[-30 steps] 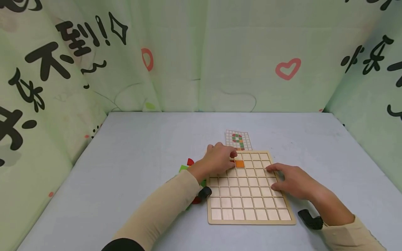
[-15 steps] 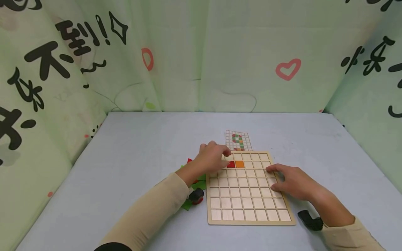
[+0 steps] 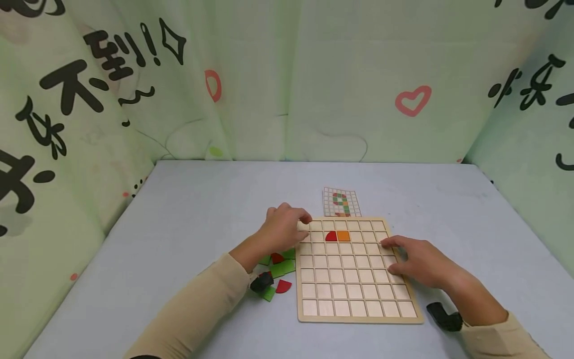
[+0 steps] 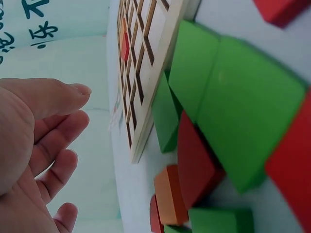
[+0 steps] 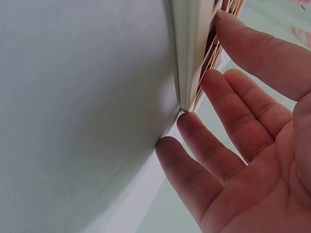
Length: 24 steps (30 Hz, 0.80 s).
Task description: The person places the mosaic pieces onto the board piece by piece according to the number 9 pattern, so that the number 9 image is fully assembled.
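Wooden board [image 3: 352,275], long side running front to back, left hand [image 3: 281,229] by its far left corner, grip loosely parted and empty; green blocks [image 3: 282,269] sit behind it, left of the board, so left is nearer, right hand [image 3: 419,262] just rests relaxed on the right edge

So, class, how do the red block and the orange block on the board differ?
Shape: the red block has a curved side, while the orange block looks square. Place: in the head view, the red block sits left of the orange block. Both lie in the same row of the board.
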Available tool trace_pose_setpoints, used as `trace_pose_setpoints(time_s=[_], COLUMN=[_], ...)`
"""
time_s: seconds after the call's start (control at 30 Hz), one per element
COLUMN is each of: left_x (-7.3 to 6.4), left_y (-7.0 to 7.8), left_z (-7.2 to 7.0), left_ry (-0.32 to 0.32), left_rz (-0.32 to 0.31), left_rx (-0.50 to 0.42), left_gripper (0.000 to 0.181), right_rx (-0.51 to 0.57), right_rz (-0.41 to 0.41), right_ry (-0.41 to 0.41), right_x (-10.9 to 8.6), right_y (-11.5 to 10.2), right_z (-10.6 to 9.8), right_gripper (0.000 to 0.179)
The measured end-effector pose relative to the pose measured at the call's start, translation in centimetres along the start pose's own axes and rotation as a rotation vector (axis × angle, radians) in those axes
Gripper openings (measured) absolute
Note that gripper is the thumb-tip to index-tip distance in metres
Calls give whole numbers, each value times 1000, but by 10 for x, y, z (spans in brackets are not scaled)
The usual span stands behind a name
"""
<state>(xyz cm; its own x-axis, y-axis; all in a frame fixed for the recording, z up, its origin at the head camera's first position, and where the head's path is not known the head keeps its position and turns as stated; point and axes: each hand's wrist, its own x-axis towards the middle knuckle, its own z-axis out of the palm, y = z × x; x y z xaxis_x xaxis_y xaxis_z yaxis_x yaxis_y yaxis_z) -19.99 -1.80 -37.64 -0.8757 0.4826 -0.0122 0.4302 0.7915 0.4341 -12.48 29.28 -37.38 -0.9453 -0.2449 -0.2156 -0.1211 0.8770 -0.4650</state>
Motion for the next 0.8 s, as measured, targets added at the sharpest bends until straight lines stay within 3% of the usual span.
trace_pose_setpoints(time_s=[0.53, 0.8], left_x=[-14, -20], left_y=[-24, -38], left_z=[-3, -1], left_ry=[18, 29], left_rz=[-85, -129], left_rx=[-5, -39], left_gripper=[29, 27], right_rx=[-2, 6], right_rz=[0, 41], right_ry=[6, -15], right_x=[1, 1], right_y=[0, -1], right_z=[1, 1], right_gripper=[56, 57])
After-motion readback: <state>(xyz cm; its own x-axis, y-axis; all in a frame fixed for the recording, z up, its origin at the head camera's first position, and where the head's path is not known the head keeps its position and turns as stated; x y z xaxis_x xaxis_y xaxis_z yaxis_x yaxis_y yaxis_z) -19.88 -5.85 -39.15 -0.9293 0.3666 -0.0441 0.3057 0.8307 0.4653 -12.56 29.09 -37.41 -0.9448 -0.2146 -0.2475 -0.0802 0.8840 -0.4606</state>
